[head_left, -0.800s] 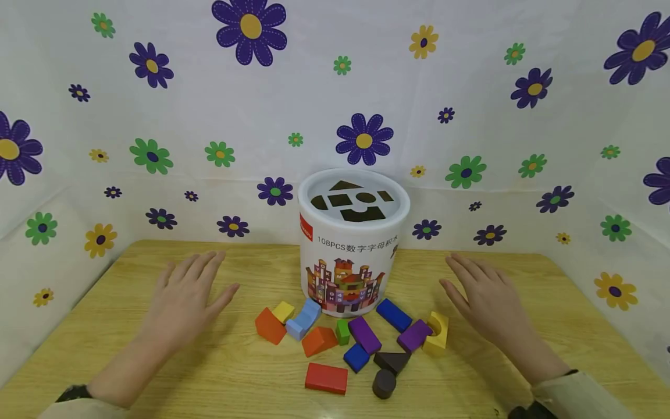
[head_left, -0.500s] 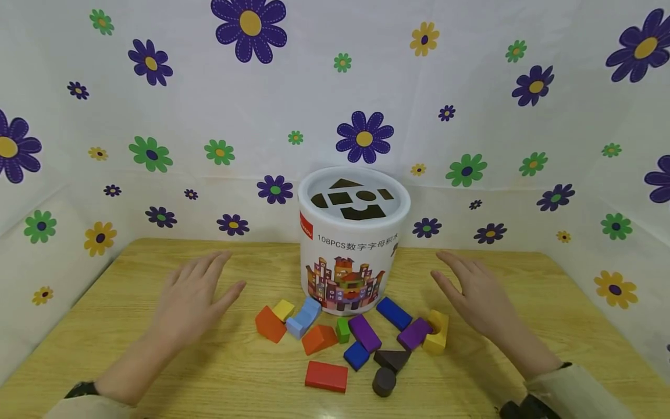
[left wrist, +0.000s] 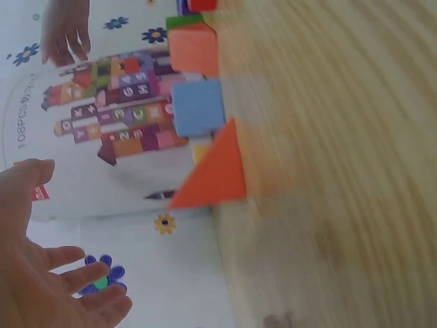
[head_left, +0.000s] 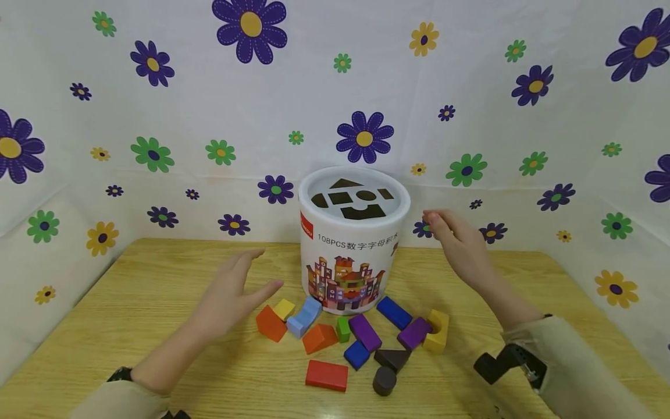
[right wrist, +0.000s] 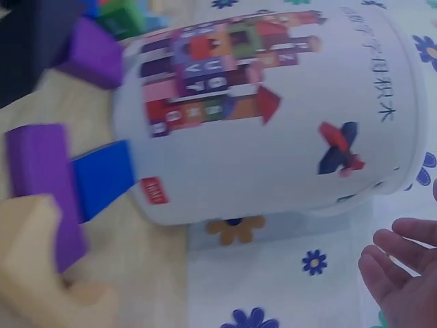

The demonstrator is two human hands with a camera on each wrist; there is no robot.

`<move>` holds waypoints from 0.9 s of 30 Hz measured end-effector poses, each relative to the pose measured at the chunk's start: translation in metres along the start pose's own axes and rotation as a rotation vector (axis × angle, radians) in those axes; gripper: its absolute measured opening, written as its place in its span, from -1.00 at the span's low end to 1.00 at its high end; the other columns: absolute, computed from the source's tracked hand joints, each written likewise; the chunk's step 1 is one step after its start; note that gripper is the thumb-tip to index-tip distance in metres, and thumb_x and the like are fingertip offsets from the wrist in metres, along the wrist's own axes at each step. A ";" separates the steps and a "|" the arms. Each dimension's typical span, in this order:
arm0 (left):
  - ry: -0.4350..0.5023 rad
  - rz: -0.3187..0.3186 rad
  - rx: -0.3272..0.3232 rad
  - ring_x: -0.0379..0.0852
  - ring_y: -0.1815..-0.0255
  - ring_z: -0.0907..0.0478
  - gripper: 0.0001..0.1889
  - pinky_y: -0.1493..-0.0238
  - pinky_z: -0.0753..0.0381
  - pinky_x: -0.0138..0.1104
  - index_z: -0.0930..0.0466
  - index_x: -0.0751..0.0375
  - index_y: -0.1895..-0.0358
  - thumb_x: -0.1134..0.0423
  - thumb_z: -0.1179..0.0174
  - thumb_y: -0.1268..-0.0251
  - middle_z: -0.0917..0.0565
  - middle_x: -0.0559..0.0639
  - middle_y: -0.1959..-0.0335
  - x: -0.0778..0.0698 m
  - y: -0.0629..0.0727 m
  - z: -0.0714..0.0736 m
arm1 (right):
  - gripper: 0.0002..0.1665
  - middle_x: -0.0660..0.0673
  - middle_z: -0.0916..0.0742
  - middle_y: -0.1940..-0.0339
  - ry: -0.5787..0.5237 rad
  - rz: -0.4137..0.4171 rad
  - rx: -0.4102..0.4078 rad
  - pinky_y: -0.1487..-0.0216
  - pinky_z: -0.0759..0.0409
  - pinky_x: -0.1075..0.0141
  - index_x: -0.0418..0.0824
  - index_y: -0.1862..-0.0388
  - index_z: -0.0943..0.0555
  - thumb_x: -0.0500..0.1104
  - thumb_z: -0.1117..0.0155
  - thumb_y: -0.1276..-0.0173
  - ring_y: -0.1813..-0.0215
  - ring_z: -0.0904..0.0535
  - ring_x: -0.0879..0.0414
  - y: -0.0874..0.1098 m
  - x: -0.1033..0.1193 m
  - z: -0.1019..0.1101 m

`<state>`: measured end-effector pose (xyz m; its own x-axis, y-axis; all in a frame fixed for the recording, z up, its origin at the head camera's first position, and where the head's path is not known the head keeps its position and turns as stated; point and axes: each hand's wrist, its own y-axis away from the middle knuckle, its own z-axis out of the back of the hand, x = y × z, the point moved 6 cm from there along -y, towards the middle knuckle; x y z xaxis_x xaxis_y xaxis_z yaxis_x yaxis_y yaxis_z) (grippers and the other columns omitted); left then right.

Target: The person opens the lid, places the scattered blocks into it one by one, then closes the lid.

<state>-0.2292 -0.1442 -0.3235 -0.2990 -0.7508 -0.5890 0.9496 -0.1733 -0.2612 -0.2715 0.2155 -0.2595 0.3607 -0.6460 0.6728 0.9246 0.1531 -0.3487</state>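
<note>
A white bucket with a shape-sorter lid stands upright at the back middle of the table. My left hand is left of the bucket, thumb and fingers spread apart and holding nothing. In the left wrist view the left hand is near the bucket's printed side, with an orange triangular block beyond it. My right hand is raised to the right of the bucket, near lid height, fingers relaxed. The right wrist view shows that hand beside the bucket's lid end, holding nothing.
Several wooden blocks lie before the bucket: a red block, a light blue arch, a blue block, a yellow arch and a dark cylinder. A flowered cloth hangs behind the wooden table.
My left hand has moved right, toward the bucket. The right hand has risen to about the bucket's lid height. The bucket and blocks have stayed in place.
</note>
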 end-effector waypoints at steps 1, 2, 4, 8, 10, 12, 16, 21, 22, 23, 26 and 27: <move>0.037 0.009 0.001 0.27 -0.36 -0.18 -0.12 -0.23 -0.24 0.22 -0.17 0.27 -0.41 -0.30 -0.11 -0.21 -0.28 0.25 -0.37 -0.003 -0.001 -0.002 | -0.31 -0.25 -0.54 -0.23 -0.013 -0.008 -0.005 -0.13 -0.43 -0.16 -0.26 -0.31 -0.39 0.22 0.26 -0.53 -0.15 -0.48 -0.20 -0.006 0.003 0.001; 0.073 0.012 -0.001 0.27 -0.36 -0.16 -0.11 -0.23 -0.23 0.23 -0.15 0.27 -0.42 -0.29 -0.13 -0.21 -0.26 0.25 -0.38 -0.006 -0.003 -0.003 | -0.29 -0.24 -0.54 -0.22 -0.030 -0.022 -0.003 -0.13 -0.44 -0.14 -0.25 -0.32 -0.39 0.24 0.26 -0.52 -0.14 -0.48 -0.19 -0.011 0.006 0.001; 0.153 0.022 -0.005 0.25 -0.37 -0.15 -0.09 -0.24 -0.23 0.23 -0.11 0.27 -0.44 -0.27 -0.16 -0.20 -0.22 0.25 -0.40 -0.012 -0.005 -0.006 | -0.24 -0.23 -0.53 -0.24 -0.067 -0.058 0.014 -0.17 -0.41 -0.12 -0.24 -0.35 -0.36 0.29 0.27 -0.49 -0.18 -0.44 -0.17 -0.023 0.009 0.000; 0.318 0.047 -0.016 0.23 -0.37 -0.11 -0.05 -0.25 -0.25 0.17 -0.01 0.25 -0.47 -0.19 -0.24 -0.17 -0.12 0.23 -0.43 -0.025 -0.011 -0.013 | -0.19 -0.24 -0.50 -0.25 -0.148 -0.123 0.056 -0.22 -0.38 -0.08 -0.25 -0.36 -0.33 0.34 0.28 -0.47 -0.20 -0.39 -0.17 -0.044 0.013 -0.005; 0.380 0.068 -0.024 0.20 -0.37 -0.11 -0.02 -0.25 -0.28 0.13 0.03 0.23 -0.48 -0.18 -0.28 -0.14 -0.09 0.20 -0.44 -0.031 -0.014 -0.018 | -0.17 -0.24 -0.48 -0.25 -0.182 -0.155 0.081 -0.24 -0.36 -0.07 -0.25 -0.37 -0.32 0.35 0.28 -0.46 -0.22 -0.38 -0.17 -0.053 0.015 -0.008; 0.421 0.091 -0.033 0.17 -0.37 -0.10 0.01 -0.25 -0.30 0.11 0.06 0.20 -0.49 -0.19 -0.29 -0.11 -0.06 0.17 -0.45 -0.036 -0.016 -0.021 | -0.15 -0.26 -0.47 -0.25 -0.214 -0.188 0.108 -0.26 -0.35 -0.07 -0.26 -0.39 -0.29 0.35 0.29 -0.46 -0.23 -0.38 -0.18 -0.060 0.016 -0.012; 0.480 0.125 -0.044 0.17 -0.38 -0.10 0.08 -0.23 -0.32 0.12 0.12 0.16 -0.51 -0.21 -0.33 -0.05 -0.05 0.13 -0.47 -0.044 -0.023 -0.031 | -0.15 -0.26 -0.47 -0.24 -0.243 -0.255 0.149 -0.26 -0.36 -0.04 -0.23 -0.40 -0.28 0.37 0.33 -0.45 -0.23 -0.38 -0.16 -0.070 0.015 -0.019; 0.528 0.117 -0.064 0.20 -0.43 -0.02 0.13 -0.27 -0.21 0.19 0.15 0.17 -0.51 -0.17 -0.39 0.00 -0.01 0.16 -0.48 -0.049 -0.031 -0.040 | -0.12 -0.26 -0.47 -0.23 -0.294 -0.308 0.179 -0.27 -0.35 -0.06 -0.19 -0.38 -0.33 0.41 0.37 -0.42 -0.23 -0.37 -0.16 -0.077 0.009 -0.025; 0.540 0.113 -0.069 0.20 -0.44 0.00 0.14 -0.28 -0.18 0.21 0.16 0.17 -0.51 -0.16 -0.40 0.01 0.00 0.16 -0.48 -0.050 -0.033 -0.041 | -0.11 -0.26 -0.47 -0.24 -0.314 -0.317 0.188 -0.28 -0.33 -0.07 -0.18 -0.38 -0.33 0.42 0.37 -0.41 -0.24 -0.36 -0.17 -0.077 0.007 -0.027; 0.553 0.114 -0.074 0.19 -0.44 0.01 0.15 -0.29 -0.15 0.21 0.17 0.16 -0.52 -0.16 -0.41 0.02 0.01 0.16 -0.48 -0.050 -0.034 -0.042 | -0.10 -0.26 -0.47 -0.25 -0.331 -0.323 0.196 -0.29 -0.32 -0.08 -0.18 -0.38 -0.32 0.43 0.38 -0.41 -0.24 -0.35 -0.17 -0.078 0.005 -0.028; 0.588 0.121 -0.088 0.17 -0.43 0.01 0.17 -0.29 -0.14 0.22 0.18 0.13 -0.52 -0.15 -0.43 0.04 0.02 0.13 -0.48 -0.052 -0.037 -0.045 | -0.11 -0.23 -0.47 -0.26 -0.384 -0.339 0.209 -0.30 -0.28 -0.10 -0.15 -0.38 -0.32 0.44 0.38 -0.40 -0.25 -0.34 -0.16 -0.080 0.000 -0.032; 0.598 0.120 -0.094 0.16 -0.43 0.01 0.17 -0.28 -0.16 0.22 0.18 0.12 -0.52 -0.14 -0.43 0.04 0.02 0.12 -0.48 -0.054 -0.038 -0.046 | -0.12 -0.23 -0.47 -0.25 -0.400 -0.341 0.212 -0.30 -0.27 -0.11 -0.15 -0.38 -0.32 0.44 0.38 -0.41 -0.25 -0.34 -0.16 -0.081 -0.001 -0.034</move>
<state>-0.2535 -0.0682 -0.3167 -0.2174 -0.2696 -0.9381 0.9757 -0.0328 -0.2167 -0.3508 0.1782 -0.2541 0.0178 -0.3578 0.9336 0.9863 0.1594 0.0423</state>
